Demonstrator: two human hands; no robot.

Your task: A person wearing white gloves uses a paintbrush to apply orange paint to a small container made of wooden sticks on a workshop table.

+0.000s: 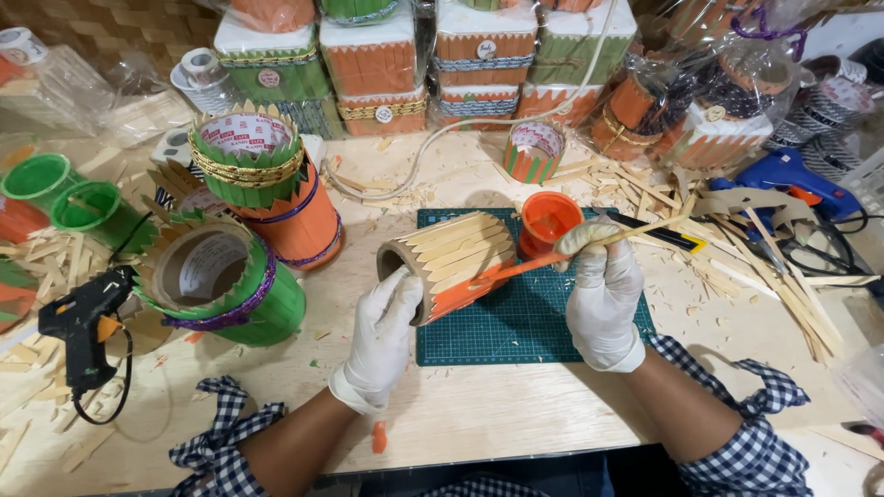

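**Gloved hands painted a stick-clad tube orange**

The left hand (382, 339), in a white glove, was closed around the open end of a cardboard tube (447, 265) clad in wooden sticks, holding it on its side over the green cutting mat (516, 331). The right hand (603, 299), also gloved, gripped a thin brush (589, 247) in a closed fist, its orange tip touching the tube's lower side, where the sticks were already orange.

Just behind the tube stood a small orange paint cup (548, 221) on the mat. Loose wooden sticks (783, 294) lay scattered over the counter (497, 414) to the right, near a blue glue gun (787, 175). To the left stood finished green and orange holders (230, 285), and a black glue gun (83, 327) lay beside them. Decorated boxes (378, 64) were stacked along the back.
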